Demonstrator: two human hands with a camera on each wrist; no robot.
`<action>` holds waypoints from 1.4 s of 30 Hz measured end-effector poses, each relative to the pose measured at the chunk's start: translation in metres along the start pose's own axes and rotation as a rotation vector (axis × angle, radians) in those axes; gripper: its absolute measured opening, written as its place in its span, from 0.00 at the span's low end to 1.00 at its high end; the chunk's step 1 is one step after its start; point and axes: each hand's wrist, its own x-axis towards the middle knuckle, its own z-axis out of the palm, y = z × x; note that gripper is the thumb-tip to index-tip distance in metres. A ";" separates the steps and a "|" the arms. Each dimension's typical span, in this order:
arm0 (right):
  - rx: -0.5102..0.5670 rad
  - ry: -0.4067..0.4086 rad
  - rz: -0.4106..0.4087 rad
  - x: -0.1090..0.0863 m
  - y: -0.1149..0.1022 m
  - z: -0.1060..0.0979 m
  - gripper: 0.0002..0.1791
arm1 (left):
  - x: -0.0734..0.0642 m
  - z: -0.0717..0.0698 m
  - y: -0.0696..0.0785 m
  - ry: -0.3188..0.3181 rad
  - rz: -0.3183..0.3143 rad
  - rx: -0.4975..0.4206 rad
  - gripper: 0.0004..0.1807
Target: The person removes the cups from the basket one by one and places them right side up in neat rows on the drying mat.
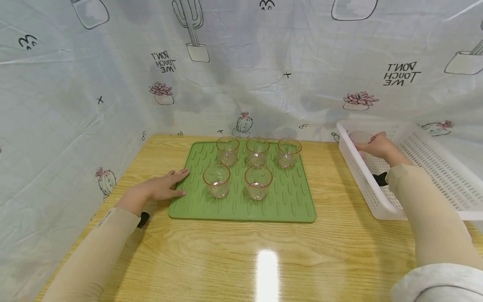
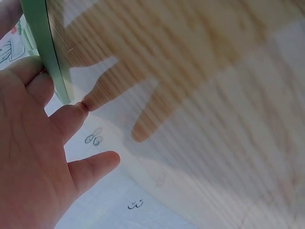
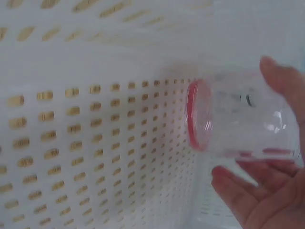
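My right hand [image 1: 380, 147] is inside the white basket [image 1: 356, 167] and holds a clear glass cup [image 3: 238, 112] between thumb and fingers. The cup's reddish-pink base faces the basket's slotted floor in the right wrist view. Several similar glass cups with red rims stand upright on a green mat [image 1: 279, 205]: three in the back row, and a left front cup [image 1: 219, 188] and a right front cup [image 1: 258, 189]. At the mat's left edge rests my left hand [image 1: 162, 187], fingers spread and holding nothing. In the left wrist view, its fingers touch the mat's edge.
The wooden table [image 1: 211, 256] carries the mat in the middle and the basket on the right. A patterned plastic sheet [image 1: 286, 54] rises behind the table and along its left side. The basket's raised walls surround my right hand.
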 end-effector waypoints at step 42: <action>0.220 -0.002 -0.193 -0.046 0.008 -0.034 0.50 | 0.000 0.006 -0.007 0.017 0.022 0.008 0.47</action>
